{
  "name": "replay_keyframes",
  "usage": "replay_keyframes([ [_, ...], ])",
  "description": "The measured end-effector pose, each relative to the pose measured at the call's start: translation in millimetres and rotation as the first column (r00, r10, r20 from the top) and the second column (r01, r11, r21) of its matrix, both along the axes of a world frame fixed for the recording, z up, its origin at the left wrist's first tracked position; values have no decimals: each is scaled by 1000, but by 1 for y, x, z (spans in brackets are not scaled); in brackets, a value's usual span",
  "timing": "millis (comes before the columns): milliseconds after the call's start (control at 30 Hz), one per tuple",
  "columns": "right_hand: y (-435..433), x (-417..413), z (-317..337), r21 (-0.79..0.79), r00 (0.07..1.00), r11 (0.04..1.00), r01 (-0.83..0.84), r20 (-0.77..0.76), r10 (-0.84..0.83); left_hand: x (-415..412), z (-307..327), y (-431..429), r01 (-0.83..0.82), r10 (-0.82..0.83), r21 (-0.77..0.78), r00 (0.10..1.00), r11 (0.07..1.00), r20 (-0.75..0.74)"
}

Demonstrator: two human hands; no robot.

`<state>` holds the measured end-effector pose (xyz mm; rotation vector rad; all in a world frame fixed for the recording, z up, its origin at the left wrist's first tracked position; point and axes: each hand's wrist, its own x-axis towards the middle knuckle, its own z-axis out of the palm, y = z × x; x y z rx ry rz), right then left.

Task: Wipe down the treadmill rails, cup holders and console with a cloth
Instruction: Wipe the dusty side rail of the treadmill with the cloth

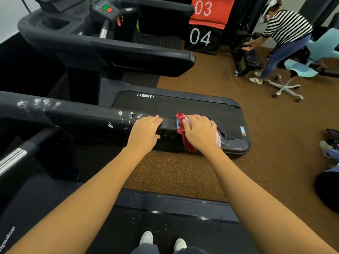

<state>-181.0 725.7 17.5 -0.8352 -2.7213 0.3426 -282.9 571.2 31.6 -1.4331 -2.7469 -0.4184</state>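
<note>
- Head view, nearest first: we see two white shoes (146,237) standing on the dark treadmill deck (139,228), which carries a scatter of pale specks.
- Just beyond the deck edge lies a strip of brown speckled floor (170,173), and that same flooring runs off to the right across the room.
- Both of our bare forearms reach forward over that strip to the black side rail (77,118) of the treadmill.
- Our left hand (145,131) lies flat and open on top of the rail, fingers spread and gripping nothing.
- Our right hand (200,132) presses down on a red cloth (183,132), fingers curled over it, at the rail's end; a paler patch of fabric shows under the palm.
- White smudges and droplets mark the rail to the left of the left hand, with a cluster of print-like marks farther left.
- Behind the rail we see the belt of the next treadmill (183,107), its rear end cap touching the floor.
- Farther back stands another treadmill console (104,10) with a green and a red button, and a recessed cup holder (55,22) to its left.
- At the back, stacked boxes read 03 on red (203,8) and 04 on black (200,36).
- Far right, a person in a striped top (286,26) bends over dark gym equipment, beside a pale blue wheeled chair (300,68).
</note>
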Motion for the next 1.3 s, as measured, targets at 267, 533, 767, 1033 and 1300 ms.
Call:
replay_keyframes([
  [267,-32,0,-17,176,967,955,-239,-49,251,-3,-3,1,-9,10,25,999,1000,-43],
  [533,1,45,-31,120,992,989,-90,-76,99,-2,-1,-2,1,-1,25,1000,1000,9],
  [767,-47,-1,-24,114,997,991,-75,-5,77,-3,-2,1,-6,7,52,1000,999,-12],
  [1033,-8,41,-31,121,990,989,-85,-99,98,-5,-4,-2,-3,3,54,1000,999,4],
  [1300,-19,24,-23,-73,978,990,119,-165,-130,-3,1,0,-15,15,21,1000,1000,17],
])
